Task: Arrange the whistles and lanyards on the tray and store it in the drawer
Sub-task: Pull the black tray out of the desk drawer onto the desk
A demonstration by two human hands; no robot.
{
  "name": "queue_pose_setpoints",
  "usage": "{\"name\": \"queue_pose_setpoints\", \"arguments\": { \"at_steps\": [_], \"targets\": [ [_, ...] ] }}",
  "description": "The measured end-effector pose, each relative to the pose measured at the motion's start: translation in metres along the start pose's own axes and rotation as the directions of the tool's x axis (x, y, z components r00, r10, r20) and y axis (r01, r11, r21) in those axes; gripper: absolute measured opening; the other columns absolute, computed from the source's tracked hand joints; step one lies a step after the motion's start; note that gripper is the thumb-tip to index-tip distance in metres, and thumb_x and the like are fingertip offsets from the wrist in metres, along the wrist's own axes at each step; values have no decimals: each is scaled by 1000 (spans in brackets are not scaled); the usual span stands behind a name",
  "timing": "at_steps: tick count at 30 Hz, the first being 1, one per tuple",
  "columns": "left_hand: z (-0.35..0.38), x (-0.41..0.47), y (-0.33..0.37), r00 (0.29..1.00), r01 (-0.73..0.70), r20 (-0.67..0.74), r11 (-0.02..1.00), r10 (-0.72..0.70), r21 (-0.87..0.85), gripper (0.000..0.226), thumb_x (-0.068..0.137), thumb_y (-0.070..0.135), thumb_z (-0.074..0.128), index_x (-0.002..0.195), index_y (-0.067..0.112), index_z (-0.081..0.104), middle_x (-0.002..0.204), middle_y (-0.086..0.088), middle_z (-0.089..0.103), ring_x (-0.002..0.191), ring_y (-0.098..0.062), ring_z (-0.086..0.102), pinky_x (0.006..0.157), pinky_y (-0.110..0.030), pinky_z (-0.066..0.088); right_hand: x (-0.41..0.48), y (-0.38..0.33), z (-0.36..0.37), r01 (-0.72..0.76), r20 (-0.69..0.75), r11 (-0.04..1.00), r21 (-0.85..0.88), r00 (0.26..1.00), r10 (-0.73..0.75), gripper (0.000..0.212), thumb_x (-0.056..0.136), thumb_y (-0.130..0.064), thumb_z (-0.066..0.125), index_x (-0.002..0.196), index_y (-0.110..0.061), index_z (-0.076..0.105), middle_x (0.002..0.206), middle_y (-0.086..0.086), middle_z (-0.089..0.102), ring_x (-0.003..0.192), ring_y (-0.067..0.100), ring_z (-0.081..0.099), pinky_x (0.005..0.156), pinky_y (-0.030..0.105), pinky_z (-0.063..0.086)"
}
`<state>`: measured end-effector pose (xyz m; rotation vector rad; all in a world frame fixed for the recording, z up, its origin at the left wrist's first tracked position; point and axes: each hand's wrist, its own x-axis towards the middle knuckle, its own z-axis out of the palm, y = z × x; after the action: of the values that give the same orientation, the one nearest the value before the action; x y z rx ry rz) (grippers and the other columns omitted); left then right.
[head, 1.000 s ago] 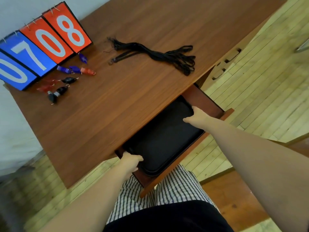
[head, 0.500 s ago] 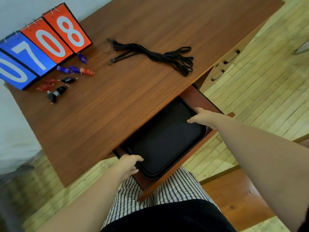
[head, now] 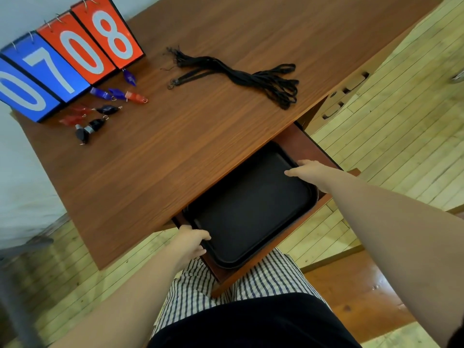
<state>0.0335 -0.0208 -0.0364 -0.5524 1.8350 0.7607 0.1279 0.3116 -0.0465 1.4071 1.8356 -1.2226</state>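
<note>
Both hands were on the black tray [head: 248,209] in the open drawer [head: 313,146], and compared with a second before, the grip had shifted: the right hand [head: 311,173] had slid from the far corner down along the right rim, fingers laid over the edge, while the left hand [head: 192,241] was curled around the near-left corner. Tray looked a bit further out of the drawer too, so I'd guess it was being lifted out. Nothing was on it yet; the whistles [head: 100,109] sat by the scoreboard [head: 67,61], the lanyards [head: 241,74] bunched on the desk [head: 175,151].
</note>
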Motion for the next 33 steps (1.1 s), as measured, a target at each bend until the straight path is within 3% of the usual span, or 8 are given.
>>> {"name": "queue_pose_setpoints", "arguments": {
  "at_steps": [6,14,19,21,24,26,30,33],
  "targets": [
    [-21,-8,10,1000,-11,23,992,8,129,17,99,6,51,114,3,59,107,-20,67,82,-34,74,62,-35,62,-12,-9,-14,79,-73,992,-97,994,-87,43,96,-27,57,133,-5,56,138,13,54,127,33,50,107,42,42],
    [-32,-26,20,999,-27,51,981,18,190,13,102,6,46,100,1,57,80,-22,73,63,-32,73,48,-29,57,-23,-31,-25,66,-143,979,-195,985,-95,30,97,-9,48,119,6,61,122,24,60,114,38,57,98,44,49],
    [-54,-33,35,988,-36,154,971,-1,236,18,98,7,51,105,-7,61,72,-19,73,63,-25,71,49,-25,53,-29,-40,-43,10,-128,972,-233,991,-41,30,91,-15,65,116,-1,58,109,14,58,104,32,57,85,38,49],
    [-66,-37,45,970,-10,239,980,-38,198,22,97,7,53,109,-9,61,74,-18,69,60,-20,63,51,-23,50,-32,-47,-54,-2,-85,965,-264,996,-21,22,90,-13,64,107,-2,57,107,14,58,102,34,59,86,39,51],
    [-85,-40,58,942,61,324,993,-90,97,26,95,7,55,115,-9,57,82,-17,57,53,-15,47,45,-22,45,-41,-62,-70,-17,-3,940,-341,1000,17,7,91,-8,60,88,-1,57,84,15,58,62,26,60,50,27,49],
    [-95,-42,63,924,113,362,993,-121,43,35,89,7,60,119,-9,55,88,-15,52,51,-13,42,41,-21,43,-44,-72,-77,-34,72,935,-354,995,64,7,92,-4,55,86,-1,54,73,14,53,45,21,50,39,21,41],
    [-109,-53,70,907,197,398,973,-135,-119,27,98,14,52,114,-8,54,64,-11,53,40,-10,43,34,-18,40,-51,-101,-89,-44,122,907,-419,987,104,6,91,-8,58,88,-2,58,72,11,51,52,19,47,49,27,47],
    [-123,-64,70,896,221,429,952,-113,-211,28,101,19,48,115,-6,51,62,-8,44,38,-10,41,32,-19,40,-63,-125,-99,9,182,868,-497,979,94,12,92,-13,60,85,-4,61,66,8,51,56,20,48,54,28,49]
  ]
}}
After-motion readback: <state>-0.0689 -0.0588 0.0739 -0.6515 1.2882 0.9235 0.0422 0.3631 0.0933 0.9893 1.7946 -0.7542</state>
